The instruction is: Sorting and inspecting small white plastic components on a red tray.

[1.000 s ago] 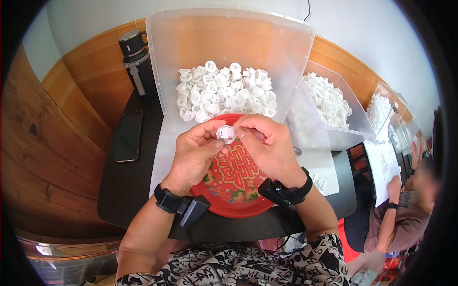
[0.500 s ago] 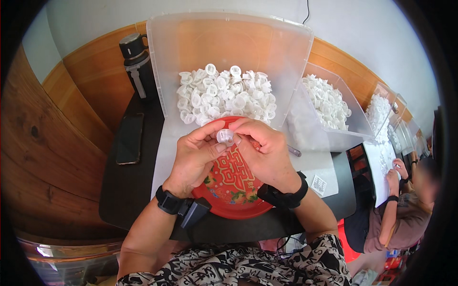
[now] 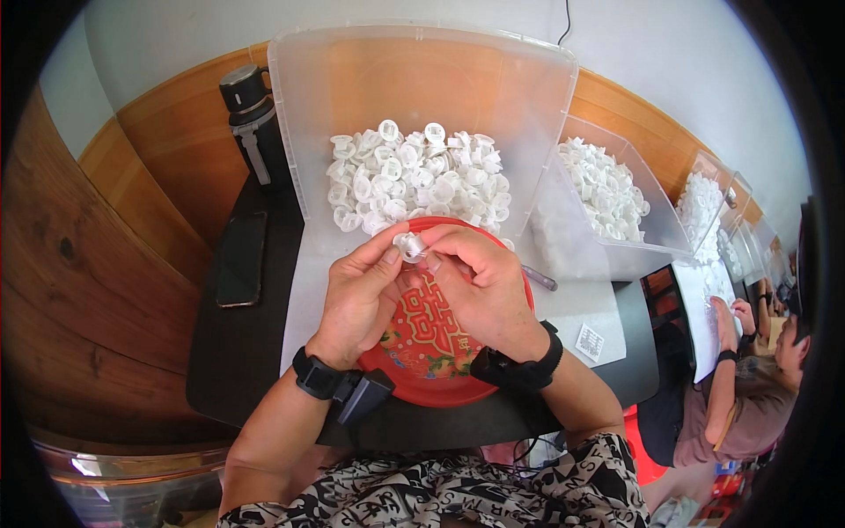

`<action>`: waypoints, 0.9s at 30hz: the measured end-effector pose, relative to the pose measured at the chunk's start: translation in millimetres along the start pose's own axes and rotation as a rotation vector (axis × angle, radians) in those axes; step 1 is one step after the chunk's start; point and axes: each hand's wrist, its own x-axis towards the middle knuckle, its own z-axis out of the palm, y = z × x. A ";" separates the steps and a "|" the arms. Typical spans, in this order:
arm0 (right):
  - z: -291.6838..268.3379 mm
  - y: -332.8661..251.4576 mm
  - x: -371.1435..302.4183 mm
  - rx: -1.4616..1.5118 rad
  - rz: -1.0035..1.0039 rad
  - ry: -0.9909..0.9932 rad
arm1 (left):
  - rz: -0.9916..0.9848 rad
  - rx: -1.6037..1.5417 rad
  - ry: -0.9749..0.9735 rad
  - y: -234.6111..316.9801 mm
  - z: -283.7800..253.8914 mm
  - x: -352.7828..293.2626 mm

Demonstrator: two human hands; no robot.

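Observation:
Between my two hands is a small white round plastic piece [image 3: 409, 247], tilted, with a short hollow part on it. My left hand [image 3: 356, 290] pinches its left side between thumb and fingertips. At its right side, the thumb and forefinger of my right hand [image 3: 489, 286] are closed on the same piece. Both hands are held above a red round tray [image 3: 414, 378] with a printed pattern. Just beyond them, a heap of similar white plastic pieces [image 3: 414, 176] fills the low part of a clear plastic bin [image 3: 422, 70] tipped on its side.
A second clear bin [image 3: 642, 251] of white pieces stands right. A marker-like stick [image 3: 539, 278] and a small printed sticker sheet [image 3: 589, 343] lie by the tray. Left are a phone [image 3: 240, 260] and a dark flask [image 3: 252, 123]. Another person [image 3: 735, 396] works at far right.
The piece has turned in my fingers, its round face now tilted sideways, and it has shifted slightly up and left. My right fingers have moved along its edge. The other person's hands moved.

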 end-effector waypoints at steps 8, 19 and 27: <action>0.0 -1.0 -0.2 -0.018 -0.005 -0.008 | -0.004 -0.056 0.008 1.7 -0.9 1.4; -8.9 -21.1 1.7 -0.260 0.013 -0.036 | -0.067 -0.124 -0.053 3.9 -3.8 2.1; -9.5 -18.3 1.6 -0.352 -0.094 -0.033 | -0.070 -0.130 -0.072 3.3 -3.0 1.7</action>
